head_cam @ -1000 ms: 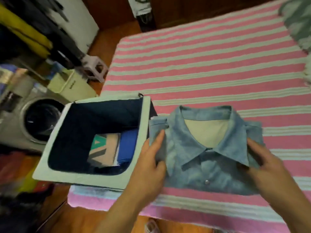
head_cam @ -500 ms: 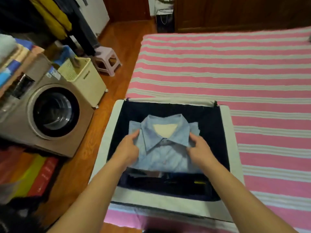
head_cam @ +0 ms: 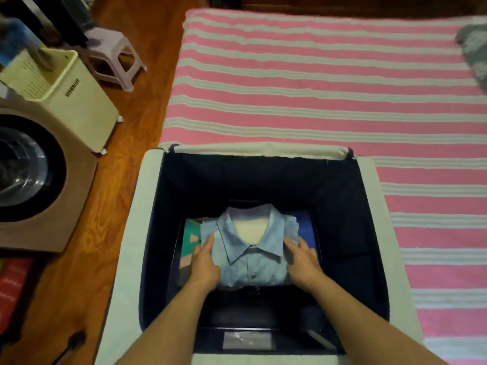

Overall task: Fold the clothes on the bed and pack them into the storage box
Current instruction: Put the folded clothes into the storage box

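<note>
Deep inside the storage box (head_cam: pixel 123 259) on the striped bed (head_cam: pixel 303 83), folded blue shirt (head_cam: pixel 251 255) atop patterned clothes (head_cam: pixel 191 239), left hand (head_cam: pixel 204 262) and right hand (head_cam: pixel 303 262) gripping its sides, washing machine (head_cam: pixel 39 180), laundry basket (head_cam: pixel 71 98) and stool (head_cam: pixel 113 56) on the floor alongside.

You have a single view, worn on your head, looking forward and steeply down into the storage box (head_cam: pixel 123 259) straight below you. Your forearms enter from the bottom edge, close to the lens. The wide angle also takes in the bed (head_cam: pixel 316 75) ahead and the floor (head_cam: pixel 147 75) at left.
</note>
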{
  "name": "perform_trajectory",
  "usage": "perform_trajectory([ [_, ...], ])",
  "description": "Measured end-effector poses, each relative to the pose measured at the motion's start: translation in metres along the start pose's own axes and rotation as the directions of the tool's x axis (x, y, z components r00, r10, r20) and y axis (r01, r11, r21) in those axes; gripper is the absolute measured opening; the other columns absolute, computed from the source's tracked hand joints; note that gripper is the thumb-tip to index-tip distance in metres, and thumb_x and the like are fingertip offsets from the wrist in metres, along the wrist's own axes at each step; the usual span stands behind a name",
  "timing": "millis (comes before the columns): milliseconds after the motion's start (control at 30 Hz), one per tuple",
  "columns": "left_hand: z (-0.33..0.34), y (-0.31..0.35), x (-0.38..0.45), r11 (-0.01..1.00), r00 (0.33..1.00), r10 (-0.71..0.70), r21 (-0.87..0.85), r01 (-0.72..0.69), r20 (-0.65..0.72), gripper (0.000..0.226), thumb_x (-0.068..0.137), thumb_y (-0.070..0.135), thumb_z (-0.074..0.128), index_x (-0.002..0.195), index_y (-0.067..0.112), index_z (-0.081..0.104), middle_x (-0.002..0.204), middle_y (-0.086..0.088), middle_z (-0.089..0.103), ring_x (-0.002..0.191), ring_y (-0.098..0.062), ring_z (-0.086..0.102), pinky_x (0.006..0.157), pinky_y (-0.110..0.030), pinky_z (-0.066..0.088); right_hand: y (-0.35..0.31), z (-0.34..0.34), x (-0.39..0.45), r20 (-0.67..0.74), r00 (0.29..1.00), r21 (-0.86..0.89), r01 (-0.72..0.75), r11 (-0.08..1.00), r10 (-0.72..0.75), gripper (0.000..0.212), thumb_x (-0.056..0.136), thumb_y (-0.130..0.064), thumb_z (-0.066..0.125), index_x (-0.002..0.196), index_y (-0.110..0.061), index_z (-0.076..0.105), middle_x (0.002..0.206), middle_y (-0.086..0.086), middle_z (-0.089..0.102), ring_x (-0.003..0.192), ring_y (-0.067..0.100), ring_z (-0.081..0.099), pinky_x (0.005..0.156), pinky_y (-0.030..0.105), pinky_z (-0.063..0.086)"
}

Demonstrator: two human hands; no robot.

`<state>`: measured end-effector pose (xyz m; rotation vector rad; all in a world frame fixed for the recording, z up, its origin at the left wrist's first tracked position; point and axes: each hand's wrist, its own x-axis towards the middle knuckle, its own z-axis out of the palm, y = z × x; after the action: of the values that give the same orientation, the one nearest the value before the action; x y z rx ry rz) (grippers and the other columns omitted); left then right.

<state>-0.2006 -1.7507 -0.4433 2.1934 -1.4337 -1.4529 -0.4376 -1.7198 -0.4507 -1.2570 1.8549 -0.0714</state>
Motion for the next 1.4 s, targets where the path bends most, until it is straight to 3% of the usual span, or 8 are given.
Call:
perform_trajectory([
  [133, 0.002, -0.013, 0.008, 0.998, 0.998, -0.040, 0.051, 0.043, -0.048, 0.088, 0.085, -0.016, 0.043, 0.158, 0.031, 0.031, 0.162, -0.005, 0.022, 0.145, -0.029, 0.033, 0.115, -0.028, 0.029, -0.006, 0.005, -0.003, -0.191, 0.970, 0.035, -0.144, 0.989, 0.148, 0.062, 0.089, -0.001, 0.043, 0.143, -0.033, 0.045, 0.165, 0.001, 0.008, 0.143, 0.031, 0.019, 0.111, 0.043, 0.037],
  [233, 0.000, -0.003, 0.001, 0.949, 0.966, 0.074, 0.315, 0.008, -0.248, 0.072, 0.093, 0.001, 0.047, 0.157, 0.029, 0.033, 0.163, -0.006, 0.017, 0.145, -0.030, 0.027, 0.118, -0.039, 0.029, -0.018, 0.001, -0.004, -0.447, 0.890, -0.187, 0.003, 0.982, -0.087, 0.047, 0.097, -0.015, 0.045, 0.144, -0.020, 0.044, 0.164, 0.011, 0.014, 0.145, 0.034, 0.020, 0.112, 0.048, 0.035],
  [333, 0.016, 0.013, 0.012, 0.748, 0.912, 0.404, 0.601, -0.283, -0.073, 0.061, 0.106, 0.034, 0.036, 0.162, 0.034, 0.012, 0.170, -0.009, -0.004, 0.156, -0.031, -0.001, 0.127, -0.046, 0.006, -0.020, 0.019, 0.014, -0.196, 0.875, -0.590, 0.256, 0.766, -0.443, 0.059, 0.101, -0.041, 0.043, 0.154, -0.017, 0.032, 0.165, 0.015, 0.017, 0.152, 0.038, 0.014, 0.121, 0.052, 0.020],
  [433, 0.036, 0.004, 0.046, 0.545, 0.888, 0.428, 0.737, -0.400, 0.166, 0.061, 0.103, 0.060, 0.009, 0.156, 0.042, -0.016, 0.163, -0.005, -0.033, 0.150, -0.026, -0.032, 0.124, -0.049, -0.013, 0.000, 0.035, 0.044, -0.056, 0.901, -0.699, 0.273, 0.661, -0.430, 0.067, 0.103, -0.059, 0.024, 0.157, -0.020, 0.028, 0.167, 0.011, 0.013, 0.153, 0.037, 0.005, 0.119, 0.054, 0.009],
  [900, 0.006, 0.028, 0.063, 0.601, 0.919, 0.221, 0.697, -0.393, 0.327, 0.069, 0.104, 0.054, 0.036, 0.161, 0.039, -0.001, 0.168, -0.002, -0.017, 0.154, -0.026, -0.020, 0.125, -0.048, -0.009, -0.017, 0.006, 0.057, 0.192, 0.945, -0.653, 0.325, 0.684, -0.265, 0.077, 0.098, -0.061, 0.030, 0.161, -0.027, 0.000, 0.167, 0.006, -0.014, 0.151, 0.037, -0.020, 0.121, 0.055, -0.011],
  [1000, -0.052, 0.066, -0.004, 0.876, 0.919, 0.377, 0.281, -0.393, 0.112, 0.050, 0.103, 0.030, 0.054, 0.151, 0.027, 0.044, 0.160, -0.003, 0.039, 0.148, -0.014, 0.033, 0.122, -0.031, 0.025, -0.059, -0.055, -0.004, -0.030, 0.848, -0.473, 0.454, 0.755, -0.529, 0.060, 0.096, -0.044, 0.048, 0.151, -0.020, 0.041, 0.156, 0.011, 0.035, 0.145, 0.034, 0.027, 0.121, 0.048, 0.023],
  [1133, -0.124, 0.096, -0.068, 0.890, 0.895, 0.374, -0.176, -0.420, -0.245, 0.025, 0.102, 0.012, 0.055, 0.118, 0.023, 0.070, 0.106, 0.010, 0.074, 0.100, 0.003, 0.068, 0.092, -0.022, 0.053, -0.085, -0.148, -0.034, -0.486, 0.651, -0.330, 0.482, 0.812, -0.584, 0.030, 0.092, -0.022, 0.058, 0.117, -0.010, 0.068, 0.109, 0.008, 0.059, 0.106, 0.027, 0.052, 0.095, 0.034, 0.041],
  [1400, -0.169, 0.139, -0.042, 0.864, 0.713, 0.464, 0.089, -0.496, -0.526, 0.023, 0.100, 0.008, 0.053, 0.108, 0.016, 0.073, 0.104, 0.005, 0.068, 0.099, -0.011, 0.061, 0.085, -0.026, 0.048, -0.091, -0.243, 0.044, -0.537, 0.775, -0.394, 0.120, 0.911, -0.334, 0.034, 0.098, -0.025, 0.042, 0.104, -0.006, 0.069, 0.102, 0.020, 0.064, 0.097, 0.039, 0.052, 0.077, 0.039, 0.038],
])
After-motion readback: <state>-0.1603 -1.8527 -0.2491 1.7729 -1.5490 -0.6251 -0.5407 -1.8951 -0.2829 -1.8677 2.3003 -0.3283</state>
